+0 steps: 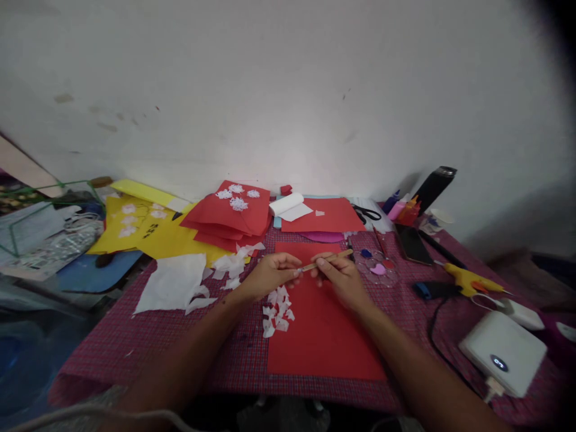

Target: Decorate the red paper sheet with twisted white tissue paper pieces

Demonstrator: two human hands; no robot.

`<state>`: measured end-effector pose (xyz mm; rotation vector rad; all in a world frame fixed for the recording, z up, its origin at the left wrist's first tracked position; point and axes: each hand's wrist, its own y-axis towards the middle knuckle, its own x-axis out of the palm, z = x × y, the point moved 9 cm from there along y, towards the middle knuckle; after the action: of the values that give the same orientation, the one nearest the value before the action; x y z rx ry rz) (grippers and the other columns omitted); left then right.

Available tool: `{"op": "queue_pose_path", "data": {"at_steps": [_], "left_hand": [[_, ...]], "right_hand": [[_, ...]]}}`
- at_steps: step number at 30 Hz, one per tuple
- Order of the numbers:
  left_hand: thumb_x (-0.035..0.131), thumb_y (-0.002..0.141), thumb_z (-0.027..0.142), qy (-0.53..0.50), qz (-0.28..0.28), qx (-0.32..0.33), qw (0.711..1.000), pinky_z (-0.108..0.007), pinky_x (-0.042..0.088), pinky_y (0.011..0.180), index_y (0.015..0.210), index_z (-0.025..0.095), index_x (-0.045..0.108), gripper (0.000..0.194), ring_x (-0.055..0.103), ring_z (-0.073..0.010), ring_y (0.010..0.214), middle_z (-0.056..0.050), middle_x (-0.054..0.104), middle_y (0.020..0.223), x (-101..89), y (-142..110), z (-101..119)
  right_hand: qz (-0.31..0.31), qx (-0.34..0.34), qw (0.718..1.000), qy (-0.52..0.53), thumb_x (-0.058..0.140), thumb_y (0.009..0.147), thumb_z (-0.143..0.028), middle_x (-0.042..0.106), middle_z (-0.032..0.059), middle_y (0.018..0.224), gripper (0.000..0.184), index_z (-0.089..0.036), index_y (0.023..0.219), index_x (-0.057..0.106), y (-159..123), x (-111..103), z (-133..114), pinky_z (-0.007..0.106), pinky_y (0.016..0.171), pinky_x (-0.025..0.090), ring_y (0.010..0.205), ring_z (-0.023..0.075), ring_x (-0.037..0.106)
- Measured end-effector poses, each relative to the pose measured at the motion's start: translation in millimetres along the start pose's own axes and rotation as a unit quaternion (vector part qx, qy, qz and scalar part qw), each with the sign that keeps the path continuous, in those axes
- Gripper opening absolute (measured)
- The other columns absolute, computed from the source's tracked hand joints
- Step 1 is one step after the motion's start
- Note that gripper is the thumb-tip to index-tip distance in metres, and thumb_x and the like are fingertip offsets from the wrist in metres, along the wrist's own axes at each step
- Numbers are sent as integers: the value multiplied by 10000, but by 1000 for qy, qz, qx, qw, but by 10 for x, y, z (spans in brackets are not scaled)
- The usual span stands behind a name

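My left hand (270, 273) and my right hand (342, 277) meet over a red paper sheet (321, 333) lying on the checked tablecloth. My right hand grips a thin wooden stick (327, 260) that points up to the right. The fingers of my left hand pinch the stick's lower end, where something small and pale sits; I cannot make out what. A cluster of small white paper pieces (278, 311) lies on the sheet's left edge, just below my left hand.
White tissue scraps (173, 283), a stack of red paper with white flowers (234, 216) and yellow sheets (148, 231) lie to the left. At right are a paint palette (378, 267), phone (413, 244), yellow glue gun (470, 280), scissors (366, 213), black bottle (434, 187) and white power bank (504, 354).
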<state>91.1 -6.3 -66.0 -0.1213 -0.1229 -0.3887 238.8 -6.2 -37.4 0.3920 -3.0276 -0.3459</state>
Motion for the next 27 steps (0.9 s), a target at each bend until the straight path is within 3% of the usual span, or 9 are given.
{"op": "queue_pose_path", "data": {"at_steps": [7,13,27], "left_hand": [[742,759,313,4,-21,18,1000,-238,503,627,993,123,639,318,632,-106,640,-56,707,811,32,-7,33],[720,773,322,20,-22,10,1000,-237,497,626,955,135,651,270,634,-107,644,-51,703,828,25,-10,13],[678,754,276,53,8,-13,999,-225,484,567,808,131,619,166,604,-105,574,-43,685,725,7,-29,37]], "right_hand": [[-45,-1,999,-18,619,883,-411,691,40,788,266,-168,901,726,-3,83,-12,249,517,476,544,110,576],[2,23,1000,-3,599,894,-420,606,-11,589,291,-155,945,706,-3,6,21,208,384,350,417,89,475],[7,14,1000,16,559,916,-436,650,14,647,297,-171,952,689,-17,7,-30,242,468,407,486,118,531]]}}
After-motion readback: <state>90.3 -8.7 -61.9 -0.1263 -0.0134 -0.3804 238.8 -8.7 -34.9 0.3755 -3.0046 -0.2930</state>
